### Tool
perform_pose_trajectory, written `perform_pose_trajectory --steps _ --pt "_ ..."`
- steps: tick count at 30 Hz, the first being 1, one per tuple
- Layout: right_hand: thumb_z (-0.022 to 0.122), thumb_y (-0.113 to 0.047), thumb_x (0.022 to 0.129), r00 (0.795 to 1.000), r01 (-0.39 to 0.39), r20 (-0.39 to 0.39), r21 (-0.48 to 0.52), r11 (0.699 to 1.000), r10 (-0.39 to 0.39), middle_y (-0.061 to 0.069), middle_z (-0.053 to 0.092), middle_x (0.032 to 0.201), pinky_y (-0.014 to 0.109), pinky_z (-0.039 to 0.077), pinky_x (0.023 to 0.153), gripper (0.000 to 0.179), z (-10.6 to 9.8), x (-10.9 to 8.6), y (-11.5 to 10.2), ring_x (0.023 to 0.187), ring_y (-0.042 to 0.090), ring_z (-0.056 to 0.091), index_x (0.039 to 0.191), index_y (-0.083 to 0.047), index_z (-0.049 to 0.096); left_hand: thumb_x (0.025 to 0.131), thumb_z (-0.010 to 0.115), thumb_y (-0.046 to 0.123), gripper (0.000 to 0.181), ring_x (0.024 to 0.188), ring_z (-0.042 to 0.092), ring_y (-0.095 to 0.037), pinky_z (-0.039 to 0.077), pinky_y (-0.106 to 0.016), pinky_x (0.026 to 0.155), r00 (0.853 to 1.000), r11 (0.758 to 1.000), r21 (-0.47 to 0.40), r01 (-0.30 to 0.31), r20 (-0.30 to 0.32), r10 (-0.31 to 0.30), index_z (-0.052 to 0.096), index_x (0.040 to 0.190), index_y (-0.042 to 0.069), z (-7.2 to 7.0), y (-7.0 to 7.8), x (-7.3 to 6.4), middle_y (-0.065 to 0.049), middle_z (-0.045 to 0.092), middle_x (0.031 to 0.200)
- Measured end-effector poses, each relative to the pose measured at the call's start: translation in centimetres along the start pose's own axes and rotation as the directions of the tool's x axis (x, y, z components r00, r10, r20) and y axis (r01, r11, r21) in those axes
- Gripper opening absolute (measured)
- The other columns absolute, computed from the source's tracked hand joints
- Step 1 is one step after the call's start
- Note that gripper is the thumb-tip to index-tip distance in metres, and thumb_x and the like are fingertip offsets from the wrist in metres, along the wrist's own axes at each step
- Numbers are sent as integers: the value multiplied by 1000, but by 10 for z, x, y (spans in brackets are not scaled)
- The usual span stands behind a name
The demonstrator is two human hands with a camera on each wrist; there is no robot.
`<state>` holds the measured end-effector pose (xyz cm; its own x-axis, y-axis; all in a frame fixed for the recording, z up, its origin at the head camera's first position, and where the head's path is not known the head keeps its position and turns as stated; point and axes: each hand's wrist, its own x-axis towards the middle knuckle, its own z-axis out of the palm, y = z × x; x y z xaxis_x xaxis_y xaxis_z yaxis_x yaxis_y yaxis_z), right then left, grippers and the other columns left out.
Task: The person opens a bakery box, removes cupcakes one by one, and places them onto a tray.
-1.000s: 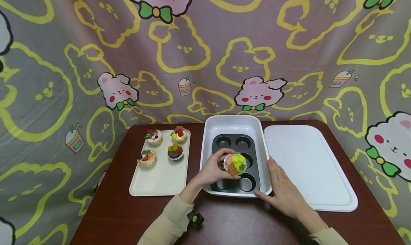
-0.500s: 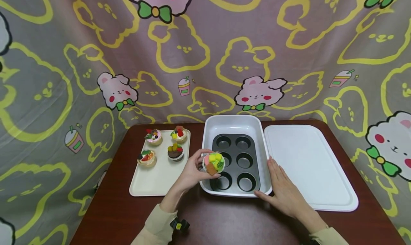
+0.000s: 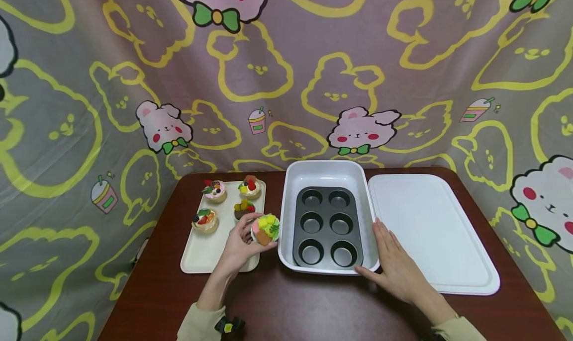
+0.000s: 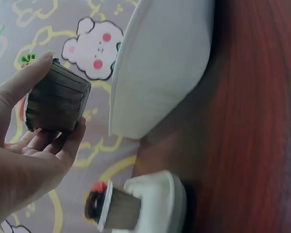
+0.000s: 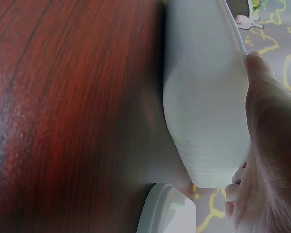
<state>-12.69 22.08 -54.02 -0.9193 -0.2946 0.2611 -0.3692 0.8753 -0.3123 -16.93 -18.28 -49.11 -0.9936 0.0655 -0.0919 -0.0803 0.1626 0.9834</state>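
My left hand (image 3: pixel 237 249) grips a cupcake (image 3: pixel 265 229) topped with yellow, pink, green and brown pieces, between thumb and fingers. In the left wrist view that cupcake's dark pleated wrapper (image 4: pixel 58 99) shows, held up in the air. The hand is over the right edge of a cream tray (image 3: pixel 197 261), partly covering a chocolate cupcake (image 3: pixel 244 208). Three other fruit-topped cupcakes sit on the tray, among them a pink one (image 3: pixel 216 192). My right hand (image 3: pixel 400 269) rests with straight fingers against the right side of a white basin (image 3: pixel 324 169), thumb at its front corner.
Inside the basin lies a dark muffin tin (image 3: pixel 326 221) with several round cups. A flat white lid-like board (image 3: pixel 434 231) lies to the right. Behind the brown table (image 3: pixel 322 306) hangs a patterned curtain (image 3: pixel 286 82).
My left hand has carried the cupcake leftward from above the muffin tin, past the basin's left rim, to the cream tray's edge. My right hand stays put on the basin.
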Motion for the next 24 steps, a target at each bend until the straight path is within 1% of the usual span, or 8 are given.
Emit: perform_pose_trajectory --steps 3,5,7,10,14,19,21,24 --pt "79 -63 92 1000 1 0 -3 1000 -1 31 31 177 15 -8 133 121 0 0 0 161 48 37 171 7 20 82 94 -2 79 125 66 -19 52 -27 105 999 1000 -10 20 -41 -21 56 151 12 -7 -5 -4 -19 70 148" --pt "80 -62 91 1000 5 -5 -5 1000 -5 32 31 176 14 -8 132 121 1 0 0 161 48 37 171 7 21 82 93 -3 79 119 67 -14 53 -21 98 998 999 -19 31 -62 -33 56 150 11 -12 -8 -7 -20 72 146" --pt "80 -62 91 1000 9 -8 -4 1000 -9 32 31 176 13 -9 132 121 1 0 0 161 48 38 171 7 21 82 93 -3 78 113 68 -9 54 -20 92 995 998 -32 48 -85 -51 56 150 10 -16 -12 -9 -19 74 143" --pt "80 -62 91 1000 13 -17 -4 1000 -13 32 32 175 12 -10 131 121 1 -1 1 160 48 38 171 7 22 82 92 -5 78 107 69 -5 55 -20 89 991 997 -57 61 -116 -67 56 150 9 -22 -18 -11 -15 77 136" --pt "81 -61 91 1000 12 -21 -3 1000 -12 32 32 176 14 -8 133 121 0 -1 0 160 47 39 171 7 22 82 90 -9 77 103 71 -4 56 -19 87 985 994 -93 64 -155 -78 56 150 7 -30 -28 -13 -5 81 126" --pt "80 -61 91 1000 -1 -8 9 1000 1 31 30 177 15 -8 133 121 -1 -1 0 161 47 37 172 5 19 83 89 -10 76 97 69 -4 56 -19 81 975 988 -128 84 -195 -108 55 149 6 -36 -42 -13 8 82 114" --pt "80 -61 91 1000 -1 -5 10 1000 1 31 30 177 15 -9 133 121 -1 -1 0 161 47 37 172 5 19 84 88 -10 75 96 69 -3 57 -18 80 971 985 -143 92 -208 -121 55 148 6 -37 -47 -12 9 82 112" --pt "80 -61 91 1000 4 -5 7 1000 -4 31 30 177 14 -9 133 121 -1 0 -1 161 47 37 171 6 19 83 88 -11 74 96 71 -2 58 -18 79 965 985 -151 89 -230 -122 54 147 3 -37 -53 -13 5 81 115"
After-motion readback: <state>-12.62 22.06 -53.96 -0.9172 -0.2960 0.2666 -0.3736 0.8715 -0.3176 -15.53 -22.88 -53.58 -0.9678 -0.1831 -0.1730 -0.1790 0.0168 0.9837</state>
